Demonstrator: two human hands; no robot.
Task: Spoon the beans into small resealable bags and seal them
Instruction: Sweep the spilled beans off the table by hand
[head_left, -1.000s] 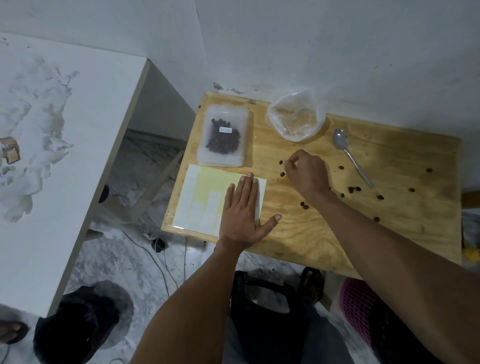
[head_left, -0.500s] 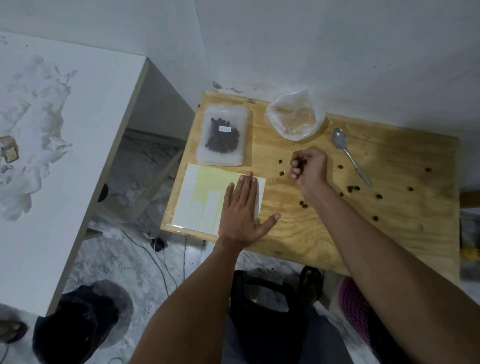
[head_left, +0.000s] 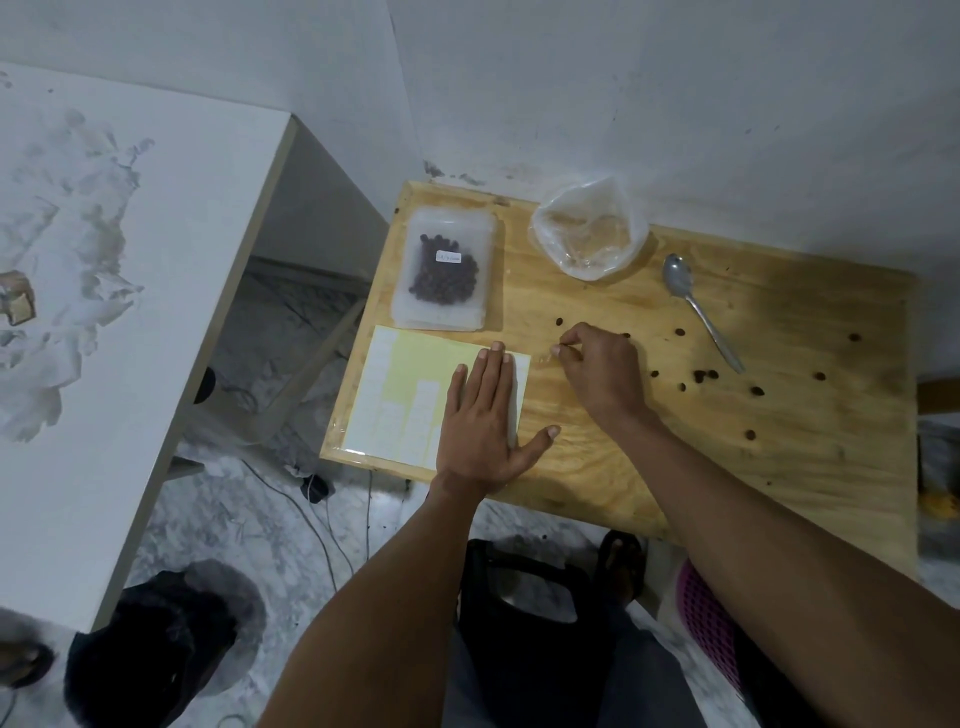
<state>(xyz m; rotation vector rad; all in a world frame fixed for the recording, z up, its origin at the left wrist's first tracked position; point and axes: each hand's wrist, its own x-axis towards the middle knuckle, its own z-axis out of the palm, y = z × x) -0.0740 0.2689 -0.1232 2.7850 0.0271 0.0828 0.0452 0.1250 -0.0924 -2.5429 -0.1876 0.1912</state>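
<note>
Wooden table (head_left: 779, 467) is being pressed at its left edge through a label sheet (head_left: 410, 395) by the flat left hand (head_left: 480, 421). Something tiny, possibly a bean, is being pinched by the right hand (head_left: 602, 371) mid-table; a filled bag (head_left: 444, 270) is lying near the far-left corner.

The picture is dim and flat, with soft indoor light and muted, greyish colour. The brightest patch lies on the wooden table (head_left: 779, 441) right of centre, where the grain shows a warm yellow sheen; its lower left edge falls darker. The wall (head_left: 675, 104) across the top is an even pale grey without glare. Shadows are faint and soft-edged: a weak one beside the spoon (head_left: 698, 306), another under the left hand (head_left: 480, 415). The lower left of the frame sinks into near black. Wide-angle distortion bends straight edges toward the borders, and the forearms swell at the bottom. Detail is soft and smeared, with small beans only blurry specks.
</note>
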